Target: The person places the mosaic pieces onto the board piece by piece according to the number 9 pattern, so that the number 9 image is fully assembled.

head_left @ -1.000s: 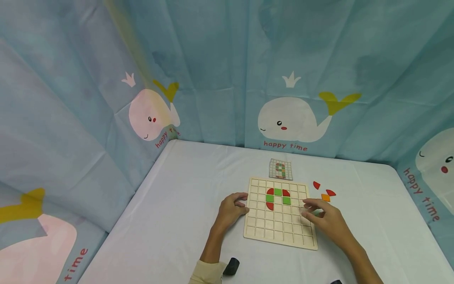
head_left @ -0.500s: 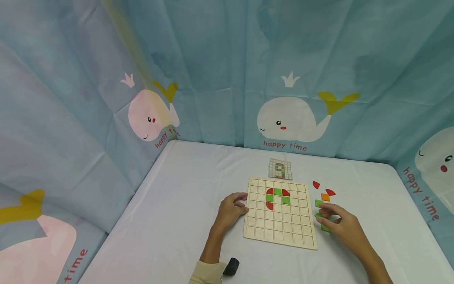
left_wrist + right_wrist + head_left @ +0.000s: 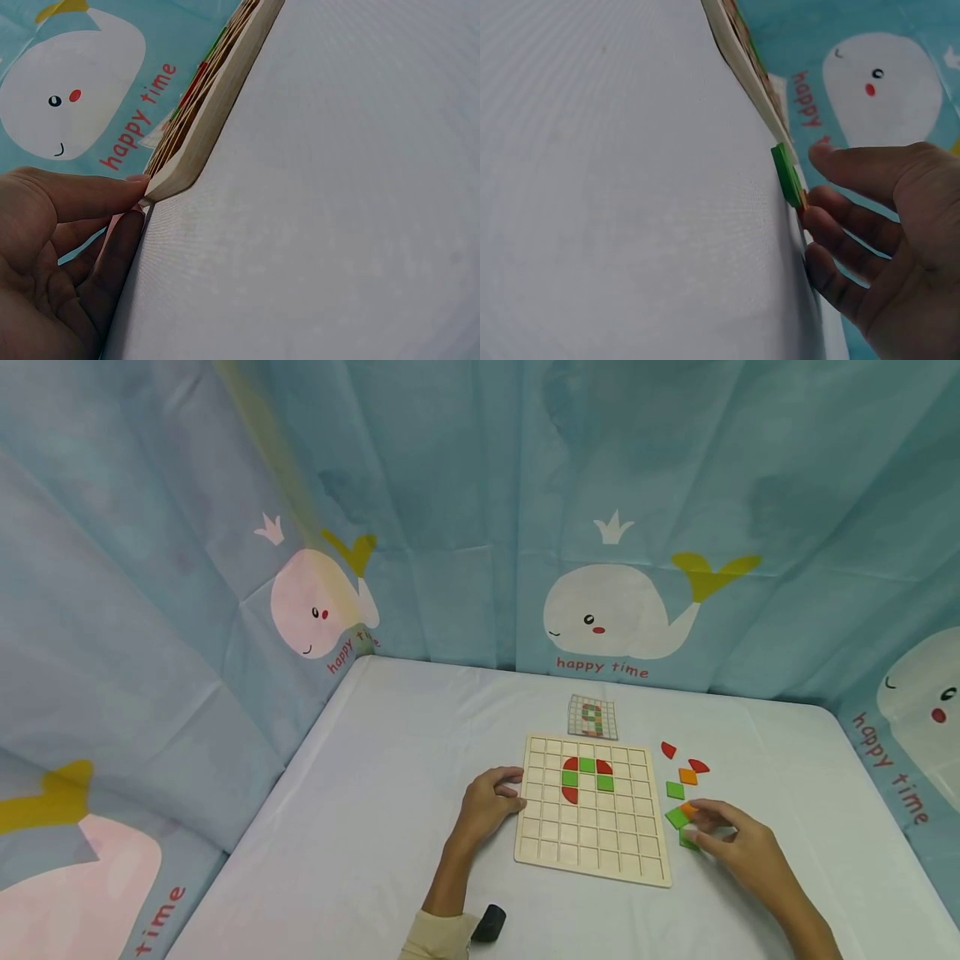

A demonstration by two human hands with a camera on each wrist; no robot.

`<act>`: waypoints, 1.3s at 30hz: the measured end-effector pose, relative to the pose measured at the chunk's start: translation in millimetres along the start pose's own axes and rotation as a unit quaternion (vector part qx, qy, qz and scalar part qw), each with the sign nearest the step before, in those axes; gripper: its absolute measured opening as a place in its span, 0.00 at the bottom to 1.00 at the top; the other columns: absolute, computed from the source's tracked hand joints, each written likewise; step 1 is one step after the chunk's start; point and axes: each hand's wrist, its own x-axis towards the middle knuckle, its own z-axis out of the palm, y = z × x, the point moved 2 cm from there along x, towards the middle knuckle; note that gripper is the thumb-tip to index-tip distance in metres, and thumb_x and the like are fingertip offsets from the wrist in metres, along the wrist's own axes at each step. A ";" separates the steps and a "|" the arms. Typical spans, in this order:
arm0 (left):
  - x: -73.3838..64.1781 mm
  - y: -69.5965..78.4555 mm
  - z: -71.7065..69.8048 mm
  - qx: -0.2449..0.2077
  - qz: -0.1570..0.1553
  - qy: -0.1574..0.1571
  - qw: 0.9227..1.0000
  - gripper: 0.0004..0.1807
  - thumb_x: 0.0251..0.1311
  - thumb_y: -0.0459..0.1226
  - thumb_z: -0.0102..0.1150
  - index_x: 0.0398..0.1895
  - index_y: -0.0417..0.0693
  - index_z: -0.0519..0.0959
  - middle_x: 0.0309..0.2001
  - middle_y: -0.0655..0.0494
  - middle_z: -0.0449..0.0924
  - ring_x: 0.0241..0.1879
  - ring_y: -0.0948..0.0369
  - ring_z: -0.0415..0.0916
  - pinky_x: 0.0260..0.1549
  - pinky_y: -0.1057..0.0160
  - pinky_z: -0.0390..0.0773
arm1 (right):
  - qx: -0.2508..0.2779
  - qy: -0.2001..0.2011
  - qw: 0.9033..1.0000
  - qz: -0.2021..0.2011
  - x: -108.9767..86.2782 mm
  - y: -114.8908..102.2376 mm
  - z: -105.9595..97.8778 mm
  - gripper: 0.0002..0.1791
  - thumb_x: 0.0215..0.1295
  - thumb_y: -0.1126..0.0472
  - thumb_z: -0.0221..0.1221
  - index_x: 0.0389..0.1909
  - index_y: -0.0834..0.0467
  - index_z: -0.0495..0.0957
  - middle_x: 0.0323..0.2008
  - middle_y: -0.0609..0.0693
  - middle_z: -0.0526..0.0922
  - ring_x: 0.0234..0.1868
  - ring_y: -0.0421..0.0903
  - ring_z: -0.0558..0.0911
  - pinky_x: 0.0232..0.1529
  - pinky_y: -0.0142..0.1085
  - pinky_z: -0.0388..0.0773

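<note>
A wooden grid board [image 3: 551, 827] lies on the white table, holding several red quarter-round and green square tiles [image 3: 587, 766] in its upper part. My left hand [image 3: 487, 810] rests at the board's left side; in the left wrist view its thumb touches the rim [image 3: 199, 146]. To the right of the board, my right hand [image 3: 738, 847] is low over loose tiles. Its fingertips meet an orange tile [image 3: 687, 810] that overlaps a green tile [image 3: 677, 818], and its thumb is apart from the fingers, by another green tile [image 3: 687, 841].
Behind the board lies a small pattern card [image 3: 592, 717]. Beyond my right hand are a green square [image 3: 675, 790], an orange square [image 3: 688, 777] and two red quarter-rounds [image 3: 668, 750]. A black cylindrical object [image 3: 490, 923] is beside my left sleeve [image 3: 442, 937]. Whale-print curtains [image 3: 450, 527] surround the table.
My right hand has moved from over the board's right edge to the loose tiles, uncovering green ones. An orange tile now shows under its fingertips. My left hand has stayed put.
</note>
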 end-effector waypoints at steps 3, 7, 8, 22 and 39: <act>-0.3 0.0 -0.1 0.002 0.000 0.000 1.000 0.28 0.56 0.30 0.74 0.62 0.46 0.84 0.54 0.53 0.87 0.45 0.61 0.83 0.44 0.60 0.82 | -0.007 -0.006 1.000 0.007 -1.0 1.3 0.0 0.28 0.59 0.54 0.78 0.59 0.56 0.84 0.41 0.46 0.90 0.39 0.29 0.80 0.35 0.27 0.76; -0.4 0.3 -0.3 0.002 0.001 0.000 1.000 0.27 0.56 0.30 0.74 0.62 0.46 0.84 0.54 0.53 0.87 0.44 0.62 0.83 0.43 0.61 0.82 | -0.011 -0.025 0.999 0.022 -2.6 2.1 0.4 0.29 0.57 0.55 0.79 0.59 0.57 0.84 0.43 0.47 0.90 0.40 0.28 0.79 0.36 0.27 0.76; -0.5 0.2 -0.4 0.002 0.001 0.000 1.000 0.27 0.56 0.30 0.74 0.62 0.46 0.84 0.54 0.54 0.87 0.44 0.62 0.83 0.43 0.61 0.82 | -0.009 -0.029 0.999 0.025 -3.1 2.3 0.6 0.29 0.57 0.56 0.79 0.59 0.57 0.84 0.44 0.47 0.90 0.40 0.28 0.79 0.36 0.27 0.75; -0.1 -0.4 -0.1 -0.002 0.004 0.000 1.000 0.27 0.56 0.29 0.74 0.62 0.46 0.84 0.54 0.53 0.87 0.44 0.61 0.83 0.43 0.63 0.83 | -0.001 -0.023 1.000 -0.015 -5.6 2.1 2.6 0.29 0.53 0.67 0.79 0.58 0.58 0.84 0.41 0.44 0.87 0.38 0.31 0.79 0.36 0.23 0.73; -0.5 -0.4 0.1 -0.004 0.004 0.002 1.000 0.27 0.56 0.29 0.74 0.61 0.45 0.84 0.53 0.52 0.87 0.44 0.61 0.83 0.43 0.61 0.83 | -0.009 -0.019 0.999 -0.034 -2.8 -1.7 4.8 0.32 0.54 0.66 0.79 0.62 0.55 0.82 0.39 0.43 0.85 0.37 0.34 0.77 0.34 0.26 0.75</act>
